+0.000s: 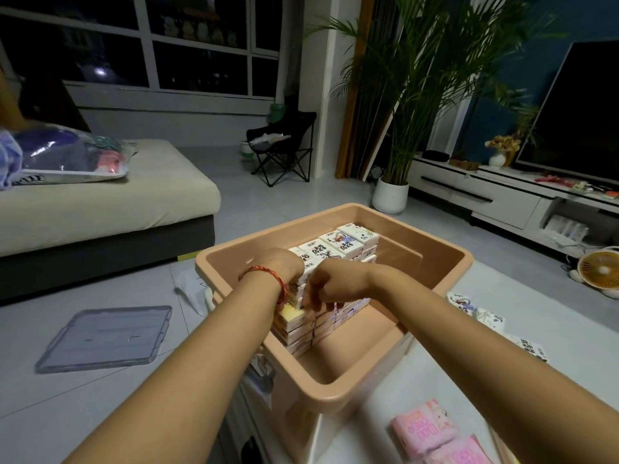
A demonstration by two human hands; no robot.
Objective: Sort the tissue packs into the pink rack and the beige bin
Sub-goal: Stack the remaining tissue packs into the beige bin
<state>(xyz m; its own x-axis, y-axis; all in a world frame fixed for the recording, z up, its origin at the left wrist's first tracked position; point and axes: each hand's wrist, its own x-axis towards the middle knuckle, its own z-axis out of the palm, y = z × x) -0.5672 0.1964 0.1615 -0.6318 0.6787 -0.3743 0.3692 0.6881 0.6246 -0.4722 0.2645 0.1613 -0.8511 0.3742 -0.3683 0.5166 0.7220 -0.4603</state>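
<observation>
Right hand (323, 289): fingers curled downward, tips pinching at the near top edge of the white printed tissue packs (348, 241), which are stacked in rows. There is motion blur here, so which single pack is gripped is unclear.

Left hand (279, 271): thin red cord bracelet (264, 270) at the wrist. It is bent over the same stack just beside the right hand and touches the packs. Its fingers are hidden behind the back of the hand, so I cannot tell the grip.

The stack stands several layers high inside the beige rectangular plastic bin (335, 393), toward its left wall. The bin sits on a white table (445, 373).

Loose white packs (464, 301) lie on the table just right of the bin. Pink-wrapped tissue packs (422, 426) lie near the table's front edge.

A grey translucent plastic lid (104, 336) lies flat on the tiled floor, well to the left.
</observation>
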